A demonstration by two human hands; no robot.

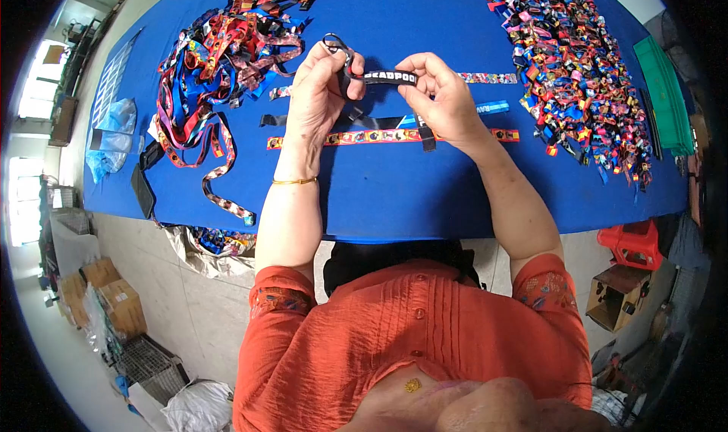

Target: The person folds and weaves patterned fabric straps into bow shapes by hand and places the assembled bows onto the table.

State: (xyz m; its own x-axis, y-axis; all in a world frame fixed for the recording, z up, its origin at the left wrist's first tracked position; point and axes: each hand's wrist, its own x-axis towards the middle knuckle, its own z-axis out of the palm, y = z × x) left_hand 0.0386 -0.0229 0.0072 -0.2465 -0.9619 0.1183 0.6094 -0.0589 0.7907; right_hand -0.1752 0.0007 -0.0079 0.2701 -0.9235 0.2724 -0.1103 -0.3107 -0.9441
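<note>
Strap: flat black fabric, white-lettered, was held above smooth blue cloth.
Hands: apart, left hand and right hand both pinched it.
Heap: tangled, glossy multicoloured ribbons lay leftward.

Your lettered strap is black with white capitals. The table cover before you is solid blue. The long ribbon is red and yellow with repeating dark motifs. The strap pile mixes red, blue and black prints; the small-piece heap is multicoloured. Your blouse is orange-red, with floral-patterned cuffs. The stool is red.
</note>
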